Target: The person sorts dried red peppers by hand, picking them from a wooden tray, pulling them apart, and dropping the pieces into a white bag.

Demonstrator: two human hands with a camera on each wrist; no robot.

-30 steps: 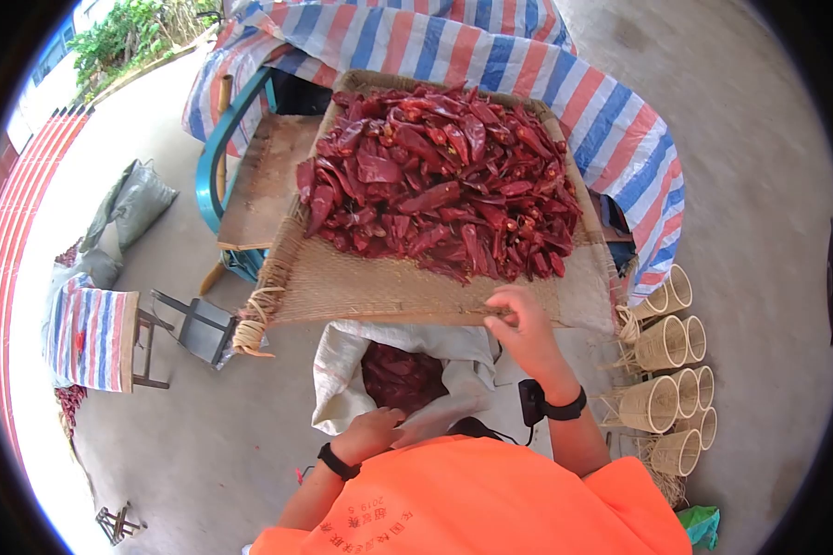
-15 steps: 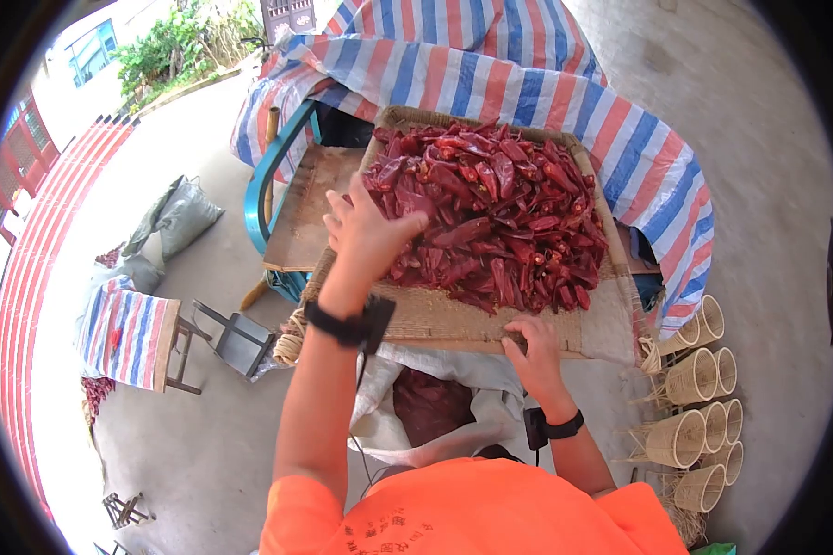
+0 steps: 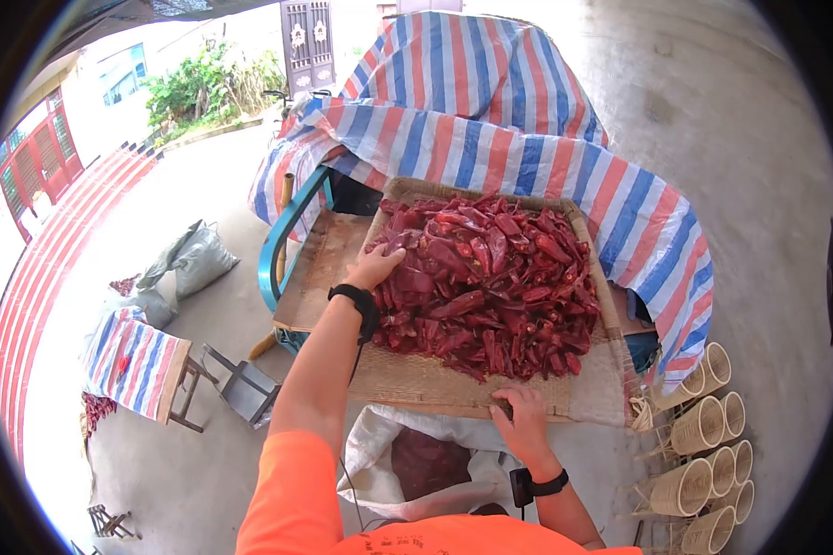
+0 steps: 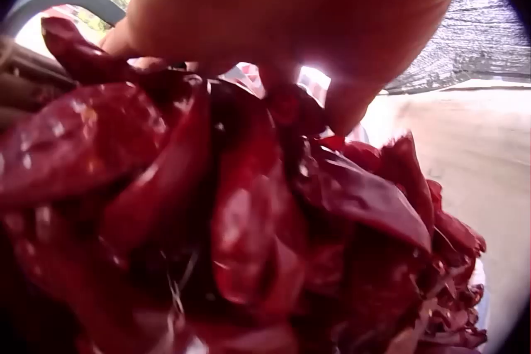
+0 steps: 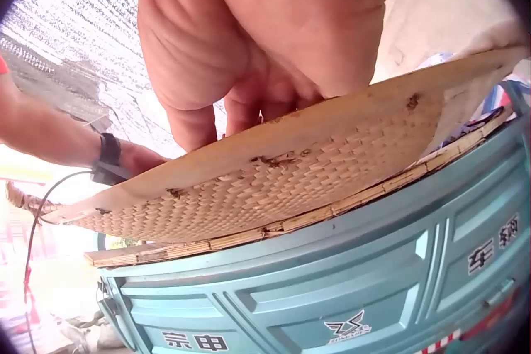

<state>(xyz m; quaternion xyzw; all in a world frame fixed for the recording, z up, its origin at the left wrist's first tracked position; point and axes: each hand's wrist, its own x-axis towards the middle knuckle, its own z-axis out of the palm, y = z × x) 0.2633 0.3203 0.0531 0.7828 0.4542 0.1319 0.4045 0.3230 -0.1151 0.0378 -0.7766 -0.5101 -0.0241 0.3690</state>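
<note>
A heap of dried red chili peppers [image 3: 481,287] fills most of a shallow woven tray [image 3: 416,375], with bare weave along its front. My left hand [image 3: 377,268] reaches into the heap's left side. In the left wrist view its fingertips are hidden behind glossy peppers [image 4: 257,221], so I cannot tell whether they grip any. At the tray's front edge my right hand [image 3: 525,421] rests with loosely bent fingers. The right wrist view shows its fingers passing behind the wooden rim [image 5: 274,134]. Below the tray stands an open white sack [image 3: 370,453] with peppers inside.
The tray sits on a blue vehicle bed [image 5: 315,304], with striped tarpaulin [image 3: 528,157] behind. Several woven baskets [image 3: 685,486] stand at the right. On the left are a stool [image 3: 241,388], a tarp-covered table [image 3: 134,365] and full sacks [image 3: 204,259].
My left hand has gone from the white sack up over the tray and into the heap's left side. The right hand stays at the front edge. The head view has tilted upward.
</note>
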